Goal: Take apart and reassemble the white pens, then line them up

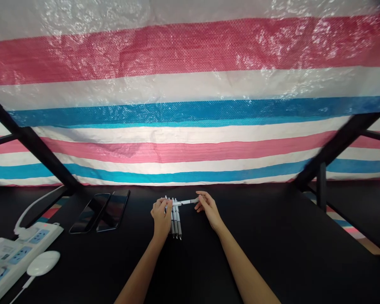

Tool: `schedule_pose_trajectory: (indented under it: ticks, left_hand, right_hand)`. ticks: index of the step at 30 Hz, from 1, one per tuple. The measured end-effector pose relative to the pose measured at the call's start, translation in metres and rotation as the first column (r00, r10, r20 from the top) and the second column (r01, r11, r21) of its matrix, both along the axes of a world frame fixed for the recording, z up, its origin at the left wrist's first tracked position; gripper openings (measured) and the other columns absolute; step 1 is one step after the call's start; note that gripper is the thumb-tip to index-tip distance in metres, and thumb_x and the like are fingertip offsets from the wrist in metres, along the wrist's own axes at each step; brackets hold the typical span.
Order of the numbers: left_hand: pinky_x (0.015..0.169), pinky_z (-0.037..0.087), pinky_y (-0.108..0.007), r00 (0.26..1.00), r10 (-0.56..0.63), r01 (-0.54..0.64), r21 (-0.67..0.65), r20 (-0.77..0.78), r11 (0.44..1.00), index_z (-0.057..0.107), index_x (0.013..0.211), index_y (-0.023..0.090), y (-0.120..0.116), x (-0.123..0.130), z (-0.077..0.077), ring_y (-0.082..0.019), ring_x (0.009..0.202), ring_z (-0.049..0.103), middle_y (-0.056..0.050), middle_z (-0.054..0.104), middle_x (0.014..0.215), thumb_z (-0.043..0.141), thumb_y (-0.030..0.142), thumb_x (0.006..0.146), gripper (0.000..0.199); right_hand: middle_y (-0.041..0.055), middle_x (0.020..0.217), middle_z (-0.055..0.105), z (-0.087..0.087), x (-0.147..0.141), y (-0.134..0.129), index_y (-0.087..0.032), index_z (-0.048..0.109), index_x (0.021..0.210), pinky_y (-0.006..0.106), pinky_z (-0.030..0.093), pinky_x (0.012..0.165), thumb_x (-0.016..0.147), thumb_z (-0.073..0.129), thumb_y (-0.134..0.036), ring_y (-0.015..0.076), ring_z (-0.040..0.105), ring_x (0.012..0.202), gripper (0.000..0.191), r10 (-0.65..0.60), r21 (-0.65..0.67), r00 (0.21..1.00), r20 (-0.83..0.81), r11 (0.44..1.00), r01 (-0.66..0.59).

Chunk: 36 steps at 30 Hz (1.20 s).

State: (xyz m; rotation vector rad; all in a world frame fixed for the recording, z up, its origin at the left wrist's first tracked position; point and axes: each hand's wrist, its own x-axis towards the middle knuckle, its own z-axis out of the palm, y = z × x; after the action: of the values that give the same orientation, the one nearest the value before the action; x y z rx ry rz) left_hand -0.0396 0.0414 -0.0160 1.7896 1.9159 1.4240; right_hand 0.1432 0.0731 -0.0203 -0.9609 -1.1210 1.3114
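A white pen (186, 202) with a grey end is held nearly level between my two hands, just above the black table. My left hand (161, 217) pinches its left end, the fingertips closed on it. On the other side, the thumb and fingers of my right hand (210, 209) close around the grey end. Under the held pen and against my left hand lie several white pens (176, 219) with grey grips, side by side, tips toward me. My left fingers partly hide their upper ends.
Two dark phones, one left (90, 214) and one right (113, 212), lie left of the pens. Farther left are a white power strip (52, 229) with plugs and a rounded white corded device (43, 262). Black frame bars (332, 154) flank the table; a striped tarp (190, 152) hangs behind.
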Motion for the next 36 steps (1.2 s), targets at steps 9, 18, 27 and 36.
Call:
schedule_pose_trajectory:
  ticks: [9, 18, 27, 36]
  left_hand:
    - [0.078, 0.04, -0.035, 1.0, -0.015, 0.015, 0.016, -0.002, 1.0, 0.059, 0.067, 0.02, -0.001, -0.001, 0.0, -0.022, 0.087, 0.056, -0.006, 0.063, 0.088, 0.038, 0.037, 0.089, 0.035]
    - [0.077, 0.04, -0.036, 0.998, -0.036, 0.038, 0.046, -0.053, 0.998, 0.061, 0.07, 0.02, -0.003, 0.0, 0.002, -0.022, 0.085, 0.056, -0.005, 0.063, 0.087, 0.039, 0.036, 0.089, 0.033]
    - [0.078, 0.038, -0.036, 0.996, -0.032, 0.037, 0.049, -0.087, 0.998, 0.061, 0.07, 0.02, -0.005, 0.001, 0.002, -0.022, 0.085, 0.056, -0.005, 0.063, 0.086, 0.039, 0.034, 0.089, 0.031]
    - [0.078, 0.037, -0.037, 0.995, -0.053, 0.058, 0.067, -0.082, 0.996, 0.061, 0.065, 0.021, -0.011, 0.002, 0.0, -0.022, 0.085, 0.055, -0.004, 0.065, 0.086, 0.044, 0.034, 0.086, 0.03]
  right_hand:
    - [-0.0075, 0.053, 0.051, 0.002, 0.002, -0.001, -0.019, 0.055, 0.104, 0.019, 0.025, 0.037, 0.073, 0.065, -0.041, 0.0054, 0.036, 0.037, 0.039, 0.041, 0.017, 0.999, -0.016, 0.999, -0.041]
    - [-0.0075, 0.04, 0.047, 0.003, -0.001, -0.002, -0.015, 0.058, 0.105, 0.021, 0.026, 0.038, 0.079, 0.055, -0.047, 0.0077, 0.035, 0.034, 0.041, 0.056, 0.016, 0.992, 0.11, 0.998, -0.058]
    - [-0.0035, 0.055, 0.053, 0.003, 0.002, -0.002, -0.016, 0.068, 0.085, 0.022, 0.032, 0.045, 0.074, 0.06, -0.039, 0.0075, 0.042, 0.043, 0.027, 0.095, 0.05, 0.991, 0.094, 0.994, -0.1]
    - [-0.0014, 0.051, 0.056, -0.002, 0.0, -0.007, -0.015, 0.068, 0.079, 0.023, 0.033, 0.044, 0.071, 0.065, -0.048, 0.0091, 0.044, 0.043, 0.034, 0.06, 0.054, 0.984, 0.168, 0.996, -0.069]
